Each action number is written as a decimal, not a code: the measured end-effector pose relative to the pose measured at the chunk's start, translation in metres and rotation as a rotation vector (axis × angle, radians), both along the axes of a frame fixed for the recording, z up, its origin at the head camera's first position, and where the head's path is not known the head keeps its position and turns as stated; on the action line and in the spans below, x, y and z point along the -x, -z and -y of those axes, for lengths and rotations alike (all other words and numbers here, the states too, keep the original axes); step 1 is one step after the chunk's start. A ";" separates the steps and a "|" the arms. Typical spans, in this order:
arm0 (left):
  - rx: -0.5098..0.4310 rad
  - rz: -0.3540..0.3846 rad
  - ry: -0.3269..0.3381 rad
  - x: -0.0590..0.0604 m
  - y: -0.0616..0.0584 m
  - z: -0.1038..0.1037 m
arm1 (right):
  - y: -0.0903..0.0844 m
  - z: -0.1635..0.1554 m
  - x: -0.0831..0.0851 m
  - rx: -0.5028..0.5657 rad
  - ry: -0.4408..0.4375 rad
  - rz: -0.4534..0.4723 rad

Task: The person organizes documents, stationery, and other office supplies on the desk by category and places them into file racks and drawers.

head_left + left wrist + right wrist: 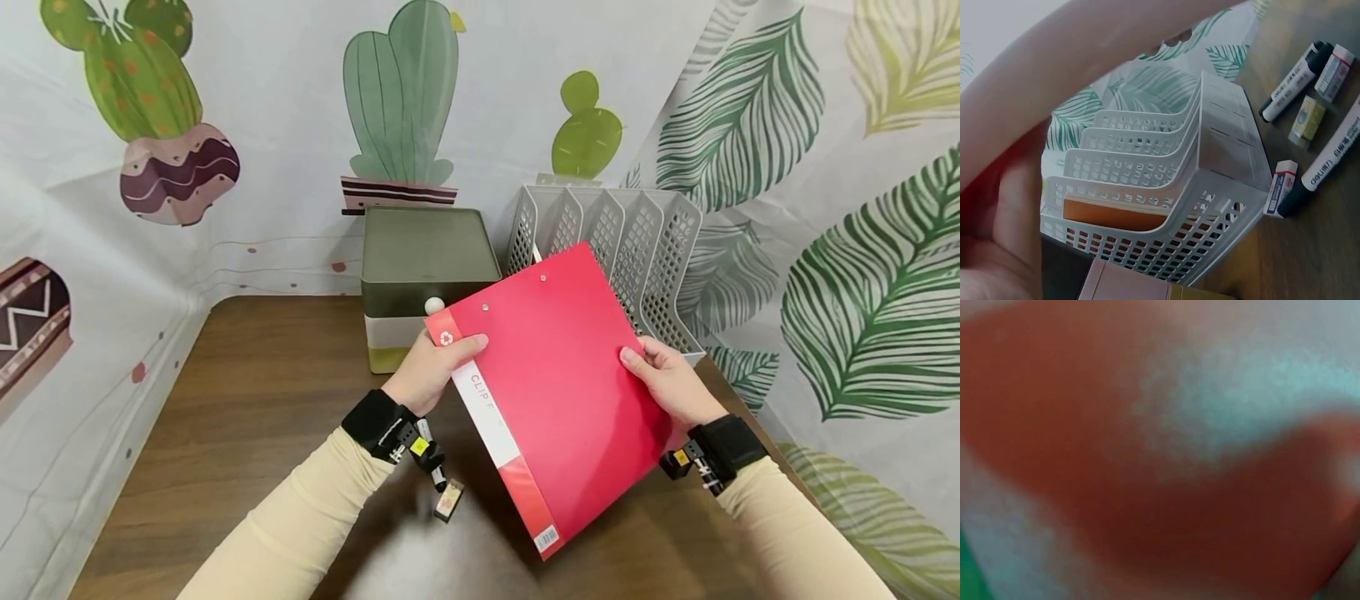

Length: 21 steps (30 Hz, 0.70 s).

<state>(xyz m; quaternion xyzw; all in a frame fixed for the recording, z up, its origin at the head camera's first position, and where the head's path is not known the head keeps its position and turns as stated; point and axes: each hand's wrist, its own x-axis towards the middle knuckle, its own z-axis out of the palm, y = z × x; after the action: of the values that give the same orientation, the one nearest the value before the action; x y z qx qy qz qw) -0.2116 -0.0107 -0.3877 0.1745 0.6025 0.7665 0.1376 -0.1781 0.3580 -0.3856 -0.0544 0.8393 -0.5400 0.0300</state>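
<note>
1. We are seeing our left hand filling the lower left, its grip hidden.
2. A white mesh file rack is lying beyond it, holding an orange sheet.
3. Markers and erasers are lying beside the rack on the table.

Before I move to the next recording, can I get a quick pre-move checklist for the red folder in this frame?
1. Left hand grips the red plastic clip folder at its spine corner: ok.
2. Right hand holds the opposite edge: ok.
3. Folder lifted off the brown wooden table: ok.
4. Grey mesh file rack upright behind folder: ok.
5. Rack's nearest slot already holds an orange item: not ok.
6. Right wrist view blurred: cannot tell.
</note>
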 end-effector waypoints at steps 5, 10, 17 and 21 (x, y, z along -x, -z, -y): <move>-0.037 0.051 -0.040 -0.002 -0.004 0.001 | -0.012 0.009 -0.002 -0.159 0.079 -0.133; -0.105 0.050 -0.070 -0.005 -0.012 0.001 | -0.025 0.037 -0.015 -0.273 0.250 -0.348; -0.207 0.039 -0.220 -0.016 -0.025 -0.011 | -0.035 0.080 -0.041 -0.430 0.246 -0.645; -0.240 -0.001 -0.303 -0.021 -0.027 -0.018 | -0.026 0.106 -0.059 -0.548 0.160 -0.704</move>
<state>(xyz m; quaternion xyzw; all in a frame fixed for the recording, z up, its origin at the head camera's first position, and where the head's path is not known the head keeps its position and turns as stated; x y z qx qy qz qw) -0.1910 0.0075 -0.3608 0.0973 0.5263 0.8447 -0.0012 -0.1189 0.2525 -0.3598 -0.1597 0.9120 -0.2473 -0.2858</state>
